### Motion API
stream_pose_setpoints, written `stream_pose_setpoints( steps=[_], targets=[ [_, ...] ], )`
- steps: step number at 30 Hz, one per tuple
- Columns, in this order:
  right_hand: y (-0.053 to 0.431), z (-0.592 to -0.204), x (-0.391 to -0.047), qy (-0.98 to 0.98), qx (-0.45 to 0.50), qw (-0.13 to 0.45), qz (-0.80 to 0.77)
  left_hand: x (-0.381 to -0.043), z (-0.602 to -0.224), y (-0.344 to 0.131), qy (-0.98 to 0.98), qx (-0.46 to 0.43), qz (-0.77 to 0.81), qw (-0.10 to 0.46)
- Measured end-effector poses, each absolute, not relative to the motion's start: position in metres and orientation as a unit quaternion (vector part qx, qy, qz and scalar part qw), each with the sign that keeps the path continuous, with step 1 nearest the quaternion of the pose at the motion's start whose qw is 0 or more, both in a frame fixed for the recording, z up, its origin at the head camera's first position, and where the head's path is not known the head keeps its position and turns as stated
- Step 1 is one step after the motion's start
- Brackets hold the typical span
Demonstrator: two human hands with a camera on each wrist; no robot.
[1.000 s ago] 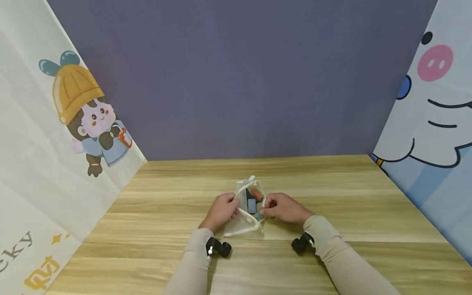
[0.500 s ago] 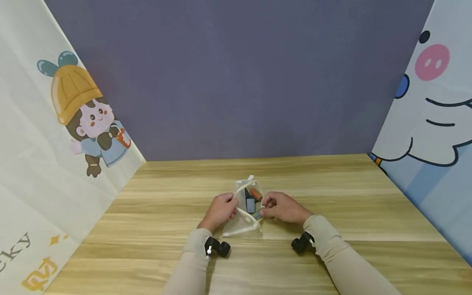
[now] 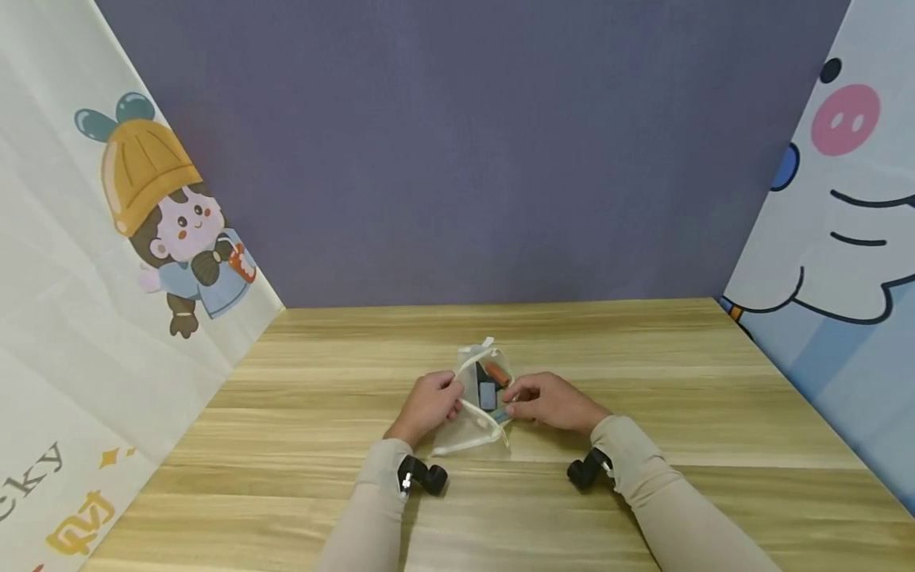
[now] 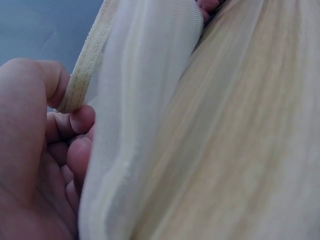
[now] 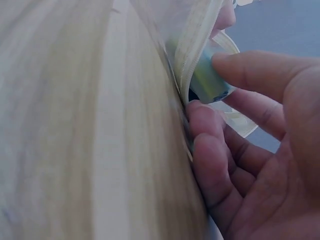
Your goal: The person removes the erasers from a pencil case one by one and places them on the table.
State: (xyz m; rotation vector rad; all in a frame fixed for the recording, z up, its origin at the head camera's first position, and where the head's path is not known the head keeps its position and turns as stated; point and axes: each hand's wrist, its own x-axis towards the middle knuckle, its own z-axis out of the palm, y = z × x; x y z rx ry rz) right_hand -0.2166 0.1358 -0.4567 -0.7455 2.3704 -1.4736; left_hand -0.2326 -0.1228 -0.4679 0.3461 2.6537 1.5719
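A pale mesh zip pouch lies on the table with its mouth spread. My left hand pinches the pouch's left edge; in the left wrist view, zipper tape runs between thumb and fingers. At the pouch's right side, my right hand has its thumb on a small green-blue piece, index finger behind it. That piece sits at the pouch mouth, its kind unclear. Inside the pouch are a grey-blue block, an orange-red piece and something black, partly covered.
The wood-grain table extends around the pouch on all sides. A dark grey-purple panel stands behind it. Printed cartoon sheets flank the table at left and right. Each wrist bears a black camera mount.
My right index finger has lifted a little from the pouch's right edge, and the fingers reach slightly further over the mouth. The left hand keeps its hold; the view shifts slightly.
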Motion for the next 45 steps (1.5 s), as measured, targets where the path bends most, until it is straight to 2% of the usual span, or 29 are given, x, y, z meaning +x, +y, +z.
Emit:
stream_pose_setpoints(
  steps=[13, 23, 33, 45],
  targets=[
    [0.1364, -0.4547, -0.2168, 0.831, -0.260, 0.107, -0.480, -0.2308, -0.4649, -0.1225, 0.849, 0.099, 0.519, 0.018],
    [0.1386, -0.4561, -0.2149, 0.815, -0.259, 0.138, -0.500, -0.2299, -0.4647, -0.1232, 0.845, 0.100, 0.524, 0.027],
    [0.1365, -0.4568, -0.2109, 0.834, -0.263, 0.112, -0.472, -0.2283, -0.4654, -0.1237, 0.845, 0.107, 0.523, 0.028],
    [0.1377, -0.4553, -0.2115, 0.843, -0.251, 0.109, -0.464, -0.2282, -0.4652, -0.1230, 0.845, 0.108, 0.523, 0.033]
  ],
)
